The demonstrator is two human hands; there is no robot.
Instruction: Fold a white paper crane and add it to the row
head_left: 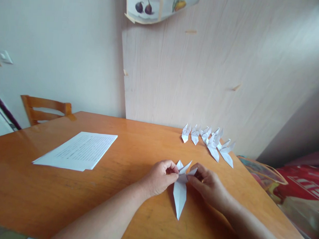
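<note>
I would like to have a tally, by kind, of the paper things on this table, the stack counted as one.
Small folded figures grouped toward the far right: 6, as far as the overlap shows
Folded paper between left hand and right hand: 1
Printed sheet stack: 1
Total: 8

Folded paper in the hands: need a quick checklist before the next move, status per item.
1. Left hand gripping the folded paper: ok, thumb and fingers pinch its upper left side.
2. Right hand gripping: ok, pinches its upper right side.
3. Other paper figures apart from both hands: ok, grouped farther back on the table.
4. Printed sheets apart from the hands: ok, stacked off to the left.
5. Creases sharp and aligned: cannot tell, too small and partly behind fingers.
</note>
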